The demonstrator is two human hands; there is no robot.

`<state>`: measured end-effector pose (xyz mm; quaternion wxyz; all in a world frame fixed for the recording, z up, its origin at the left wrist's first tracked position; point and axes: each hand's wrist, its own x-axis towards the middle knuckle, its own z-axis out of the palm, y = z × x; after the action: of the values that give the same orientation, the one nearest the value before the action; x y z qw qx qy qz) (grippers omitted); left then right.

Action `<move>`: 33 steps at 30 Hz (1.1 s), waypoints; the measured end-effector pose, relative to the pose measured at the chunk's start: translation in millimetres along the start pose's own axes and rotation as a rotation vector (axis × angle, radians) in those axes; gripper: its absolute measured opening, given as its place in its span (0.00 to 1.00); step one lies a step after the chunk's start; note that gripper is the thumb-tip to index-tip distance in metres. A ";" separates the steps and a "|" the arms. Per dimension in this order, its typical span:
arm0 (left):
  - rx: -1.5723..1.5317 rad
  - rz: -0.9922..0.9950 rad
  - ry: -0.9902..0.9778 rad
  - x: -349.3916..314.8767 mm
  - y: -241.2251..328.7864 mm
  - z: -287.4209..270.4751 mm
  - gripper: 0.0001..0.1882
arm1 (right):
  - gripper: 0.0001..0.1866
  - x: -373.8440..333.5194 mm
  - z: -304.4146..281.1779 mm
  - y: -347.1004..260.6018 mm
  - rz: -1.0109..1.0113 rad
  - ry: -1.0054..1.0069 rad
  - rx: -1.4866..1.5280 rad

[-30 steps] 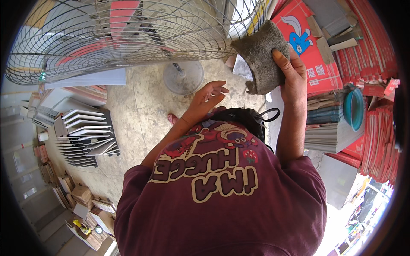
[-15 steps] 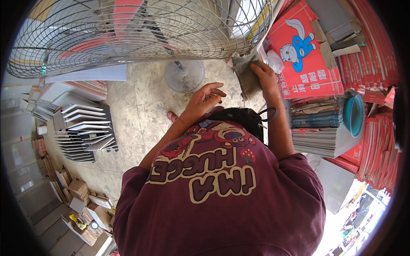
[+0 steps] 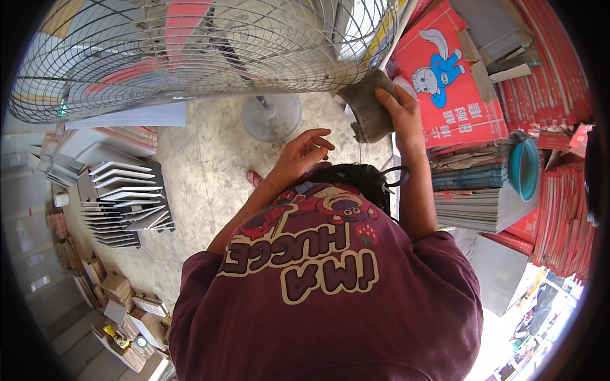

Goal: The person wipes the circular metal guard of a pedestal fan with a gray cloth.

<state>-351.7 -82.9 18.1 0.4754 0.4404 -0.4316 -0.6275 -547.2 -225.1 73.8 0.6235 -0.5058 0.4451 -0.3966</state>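
Observation:
A dirty grey-brown rag [image 3: 368, 111] hangs in my right hand [image 3: 401, 113], the thumb lying over its front and the fingers mostly hidden behind it. Its upper edge is right by the lower right rim of a large wire fan guard [image 3: 190, 63]; whether they touch I cannot tell. My left hand [image 3: 302, 154] is held in front of my body, fingers loosely bent and apart from the thumb, with nothing in it. Beyond that hand, the fan's round grey base [image 3: 271, 117] stands on the floor. A black bag [image 3: 356, 181] sits at my waist.
Red cartons [image 3: 457, 82] with a cartoon print are stacked at the right, beside a teal basin [image 3: 524, 170] and piles of tiles [image 3: 473, 209]. At the left stands a black rack [image 3: 162, 197] of tile samples. Cardboard boxes [image 3: 117, 287] are at the lower left.
My right hand has turned the rag, whose broad face now shows more and bulges outward. The left hand has hardly moved, its fingers slightly lower. The view has shifted a little.

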 end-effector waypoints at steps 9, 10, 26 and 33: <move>-0.030 -0.023 0.011 0.0 5.9 4.2 0.23 | 0.13 -24.4 7.7 -64.5 -0.240 -0.046 0.183; -0.032 -0.026 0.012 0.0 5.8 4.1 0.23 | 0.14 -28.2 11.8 -72.3 -0.273 -0.044 0.208; -0.022 0.009 0.053 -1.4 3.2 -0.4 0.21 | 0.14 3.1 10.5 -64.0 -0.237 -0.018 0.265; -0.016 0.011 0.050 -2.5 2.9 0.2 0.21 | 0.14 9.2 -5.3 -31.6 -0.121 0.026 0.154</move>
<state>-350.8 -81.0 21.2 0.4929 0.4501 -0.4169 -0.6170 -551.0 -240.7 103.0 0.6296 -0.4770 0.3901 -0.4731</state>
